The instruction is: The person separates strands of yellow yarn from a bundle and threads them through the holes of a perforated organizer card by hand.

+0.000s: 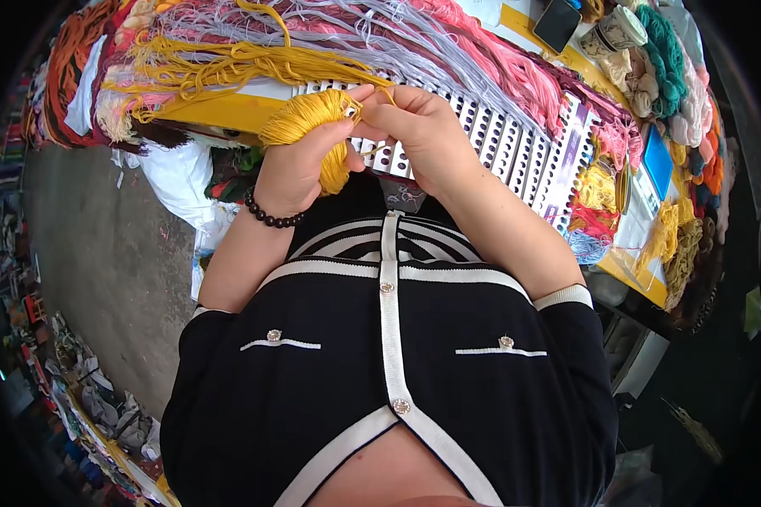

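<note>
A bundled skein of golden-yellow thread (300, 120) hangs in my left hand (300, 165), whose fingers are wrapped round it. Close against it, my right hand (423, 127) pinches a yellow strand at the skein's end. Both hands' fingertips meet there, so the exact grip is partly hidden. Long loose yellow threads (220, 63) lie on the table just beyond my hands. Beneath my right hand is a white card strip with rows of holes (490, 139). A dark beaded bracelet (271, 211) circles my left wrist.
Lilac threads (372, 34) and pink threads (499, 68) spread over the table. At the right lie a phone (557, 24), a paper cup (615, 32), teal yarn (661, 61), a blue flat object (657, 162) and mixed thread bundles (596, 190). White plastic (182, 186) hangs at the table's left front.
</note>
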The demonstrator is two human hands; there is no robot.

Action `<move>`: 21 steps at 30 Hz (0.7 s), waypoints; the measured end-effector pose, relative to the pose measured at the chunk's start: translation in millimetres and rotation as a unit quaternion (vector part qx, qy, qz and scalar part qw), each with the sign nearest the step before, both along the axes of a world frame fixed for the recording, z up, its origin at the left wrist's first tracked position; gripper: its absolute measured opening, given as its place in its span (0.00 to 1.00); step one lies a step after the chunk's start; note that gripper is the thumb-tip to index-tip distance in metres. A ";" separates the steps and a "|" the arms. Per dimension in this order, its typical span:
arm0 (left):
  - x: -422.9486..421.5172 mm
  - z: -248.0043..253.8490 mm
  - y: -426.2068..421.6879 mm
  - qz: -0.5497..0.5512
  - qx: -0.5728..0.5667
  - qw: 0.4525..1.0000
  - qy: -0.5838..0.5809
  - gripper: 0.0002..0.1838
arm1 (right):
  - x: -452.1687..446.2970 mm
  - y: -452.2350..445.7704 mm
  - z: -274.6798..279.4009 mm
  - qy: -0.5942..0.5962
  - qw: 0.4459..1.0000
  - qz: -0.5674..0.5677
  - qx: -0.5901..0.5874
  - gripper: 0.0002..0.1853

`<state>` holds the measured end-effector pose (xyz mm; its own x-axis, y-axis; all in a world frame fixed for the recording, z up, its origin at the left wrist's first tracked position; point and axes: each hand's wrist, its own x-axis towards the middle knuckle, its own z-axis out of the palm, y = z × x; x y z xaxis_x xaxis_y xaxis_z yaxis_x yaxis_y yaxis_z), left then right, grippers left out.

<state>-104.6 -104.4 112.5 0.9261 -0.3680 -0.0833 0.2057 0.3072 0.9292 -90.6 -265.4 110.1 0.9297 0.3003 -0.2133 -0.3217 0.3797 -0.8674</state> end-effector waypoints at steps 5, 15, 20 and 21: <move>-2.3 2.1 -3.8 0.002 0.004 1.000 0.005 0.22 | 0.8 -4.1 -0.6 -0.014 0.999 0.022 -0.042 0.08; -0.5 -11.6 9.0 0.108 -0.090 0.990 0.011 0.18 | 14.0 -22.5 0.2 -0.292 0.928 -0.111 -0.203 0.04; 15.3 -4.6 123.6 0.094 -0.418 0.901 0.065 0.19 | -7.5 -114.7 81.3 -0.078 0.931 0.020 0.355 0.03; 17.6 -7.2 152.4 0.135 -0.379 0.915 0.043 0.20 | -9.7 -145.1 90.1 -0.113 0.939 0.009 0.324 0.03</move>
<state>-87.0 48.0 105.3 0.9937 -0.1097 0.0238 0.0902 0.9066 0.4123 -100.3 -410.4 200.2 0.9225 0.3162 0.2215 -0.1697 0.8475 -0.5029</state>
